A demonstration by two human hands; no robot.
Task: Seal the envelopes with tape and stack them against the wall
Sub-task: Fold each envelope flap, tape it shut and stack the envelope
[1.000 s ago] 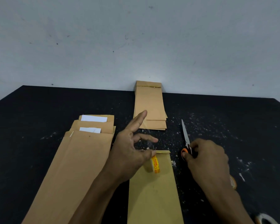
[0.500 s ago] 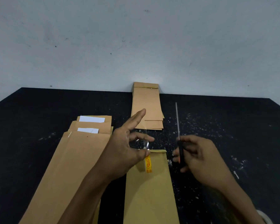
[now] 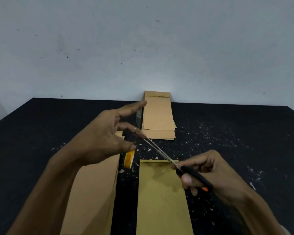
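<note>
We cut tape above a black table (image 3: pixel 41 126), where the left hand (image 3: pixel 107 136) hangs over the middle of the scene with a strip of clear tape (image 3: pixel 138 118) stretched between its raised forefinger and the small yellow tape roll (image 3: pixel 129 159) pinched under its thumb. The other fingers of that hand are spread and loosely curved. The right hand (image 3: pixel 215 175) grips the black handles of the scissors (image 3: pixel 173 162), fingers curled round them, and the blades point up and left toward the tape, tips nearly at the strip.

To cut well, in our judgement, we should keep the strip taut, bring the blades square across it near the roll, and close them in one clean snip so the free piece does not curl back on itself.

Both forearms come in from the near edge, the left one raised higher, the right one low over the near envelope (image 3: pixel 161 197). That envelope lies flat just below the scissors, its flap end toward the far side, not yet taped as far as we can tell. A stack of unsealed envelopes (image 3: pixel 92 192) lies to the left under the left forearm. The finished stack (image 3: pixel 158 116) rests at the far side, its top edge against the wall (image 3: pixel 143 48).
</note>
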